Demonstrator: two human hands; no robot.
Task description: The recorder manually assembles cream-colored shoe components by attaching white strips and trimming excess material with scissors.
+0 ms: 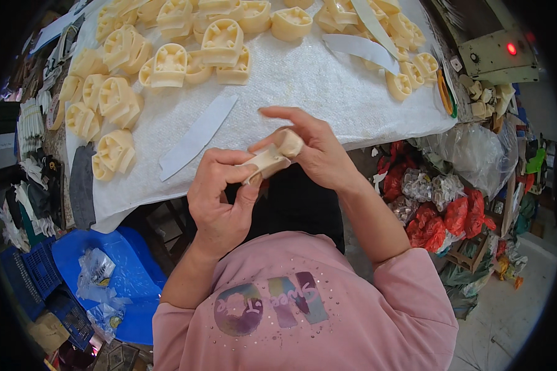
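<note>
Over the table's front edge, my left hand [215,198] pinches a cream plastic shoe heel [267,162] between thumb and fingers. My right hand [323,154] closes on the heel's right end, its index finger stretched out above. A pale blunt shape [291,143] sits there at the right thumb; whether it is a thumb wrap or part of the heel, I cannot tell. On the white cloth [278,86] beyond lie several more heels [119,99], hollow sides showing. A long white strip [199,137] rests left of my hands.
Another white strip [362,51] lies by the heels at the far right, and a dark grey piece [82,185] at the left edge. A blue chair [136,315] with plastic bags stands lower left. Red bags [455,216] are piled at right, below a machine box [498,55] with a lit red light.
</note>
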